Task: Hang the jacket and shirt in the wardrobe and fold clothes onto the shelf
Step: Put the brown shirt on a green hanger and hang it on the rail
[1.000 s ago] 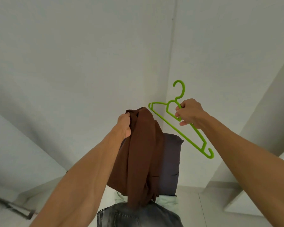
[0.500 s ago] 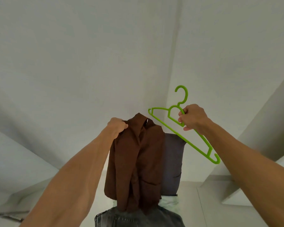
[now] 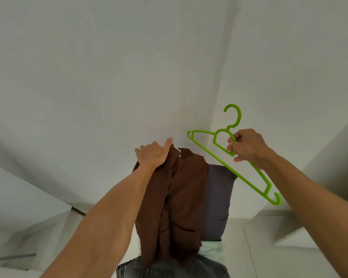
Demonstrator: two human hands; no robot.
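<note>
A brown shirt (image 3: pixel 179 205) hangs lengthwise in the air at the middle of the view. My left hand (image 3: pixel 154 153) grips it at the top near the collar, with the index finger raised. A bright green plastic hanger (image 3: pixel 247 177) is held tilted to the right of the shirt, hook upward. My right hand (image 3: pixel 247 146) is closed on the hanger just below the hook. The hanger's left tip is close to the shirt's collar but apart from it.
A dark grey pillow (image 3: pixel 219 201) stands upright behind the shirt. Grey denim clothing (image 3: pixel 169 269) lies at the bottom edge below the shirt, on a pale surface (image 3: pixel 235 233). White walls meet in a corner (image 3: pixel 221 97) ahead.
The shirt has unfurled and hangs longer. My left hand shifted left along its collar and lifted a finger. The hanger and my right hand drifted slightly right and down.
</note>
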